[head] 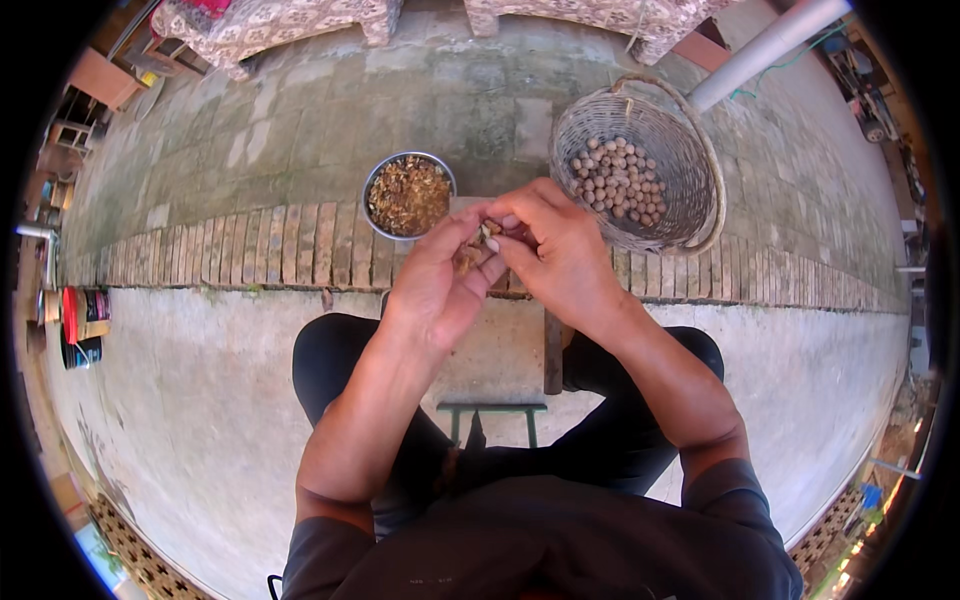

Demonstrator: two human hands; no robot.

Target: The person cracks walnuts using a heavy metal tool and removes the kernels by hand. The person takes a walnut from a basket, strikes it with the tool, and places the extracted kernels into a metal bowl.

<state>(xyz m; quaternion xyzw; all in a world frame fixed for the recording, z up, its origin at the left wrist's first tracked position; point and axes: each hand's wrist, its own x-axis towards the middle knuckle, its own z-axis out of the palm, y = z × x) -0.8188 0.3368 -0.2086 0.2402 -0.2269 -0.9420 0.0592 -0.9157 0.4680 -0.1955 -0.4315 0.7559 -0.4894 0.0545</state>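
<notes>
My left hand is cupped palm up in front of me, with broken walnut pieces lying on its palm and fingers. Thumb and fingers of my right hand close on a cracked walnut piece held against the left fingertips. Whether it is shell or kernel is too small to tell. Just beyond the left hand stands a round metal bowl filled with brown walnut fragments. Past the right hand, a wicker basket with a hoop handle holds many whole walnuts.
A wooden surface is mostly hidden behind my hands. A wooden bar sticks out by my right knee, and a green metal frame lies between my legs. A brick strip edges the concrete. A metal pole rises behind the basket.
</notes>
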